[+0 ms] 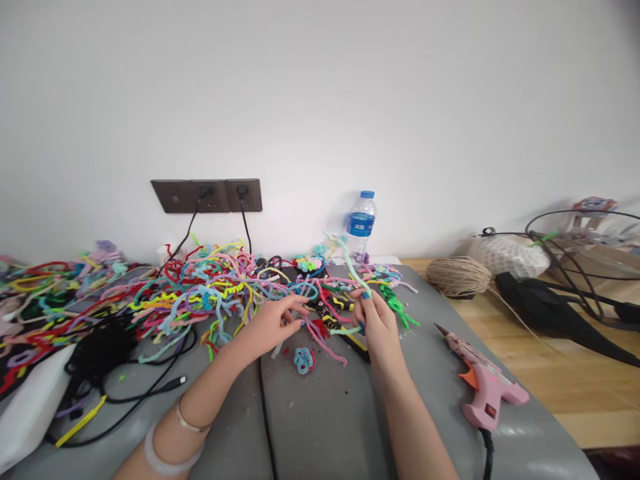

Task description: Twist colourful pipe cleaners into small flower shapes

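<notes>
My right hand [375, 320] pinches a mint-green pipe cleaner [350, 262], which rises from the fingers and curves to the upper left, with a shorter part showing below them. To its left, my left hand [275, 323] has its fingers curved and apart over the edge of the pipe cleaner pile [195, 293], with nothing visible held. A small blue and red pipe cleaner flower [304, 360] lies on the grey mat in front of the hands. Between the hands are a pink pipe cleaner [327, 343] and a black and yellow tool [353, 341], partly covered.
A pink glue gun [483, 383] lies at the right, near a ball of twine [457, 275]. The water bottle [361, 230] stands by the wall. Black cables [265, 413] cross the grey mat [320, 427]. At the left are a white box [35, 410] and black yarn-like material [103, 350].
</notes>
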### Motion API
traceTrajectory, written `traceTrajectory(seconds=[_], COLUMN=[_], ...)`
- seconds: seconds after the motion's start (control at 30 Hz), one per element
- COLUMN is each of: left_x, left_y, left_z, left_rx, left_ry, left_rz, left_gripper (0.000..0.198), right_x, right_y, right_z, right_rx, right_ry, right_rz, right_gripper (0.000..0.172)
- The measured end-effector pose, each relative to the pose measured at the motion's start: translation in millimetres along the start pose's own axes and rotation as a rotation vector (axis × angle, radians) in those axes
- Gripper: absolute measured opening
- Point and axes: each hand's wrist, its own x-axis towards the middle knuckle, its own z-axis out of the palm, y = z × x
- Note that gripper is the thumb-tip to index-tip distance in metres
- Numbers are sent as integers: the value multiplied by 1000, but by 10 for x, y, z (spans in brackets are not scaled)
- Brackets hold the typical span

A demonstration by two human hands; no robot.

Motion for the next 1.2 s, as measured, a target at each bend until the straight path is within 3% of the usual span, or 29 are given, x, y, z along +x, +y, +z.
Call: traceTrajectory(seconds=[0.13,0.2,0.37,0.5,0.63,0.73,0.8,0.87,0.97,1.2], left_x=[-44,-57,-33,-13,-1,10,10,1,-21,2], left_y=[7,-14,-80,-108,-172,-206,-194,-160,-112,-154], left_z=[58,70,49,46,65,70,62,46,16,-95], left_rx=[229,290,312,295,303,332,371,421,491,517], left_ry=[-64,-77,-105,-97,-96,-93,-91,-97,-94,-7], left_rz=[57,89,96,111,108,100,87,69,56,64], left_gripper=[56,54,39,35,37,36,36,36,35,20], right_x=[1,-12,-50,-108,-158,-150,-134,-124,-133,-160], right_y=[92,89,-88,-436,-805,-863,-779,-643,-450,-234], right_z=[-19,-3,-35,-190,-390,-483,-491,-454,-349,-205], right_rx=[148,224,327,419,425,392,336,252,108,-91], right_ry=[17,95,350,475,466,455,415,326,167,-2], right_rz=[131,110,-171,-470,-506,-501,-464,-320,-135,-42], right_gripper=[32,31,32,49,50,45,38,32,37,48])
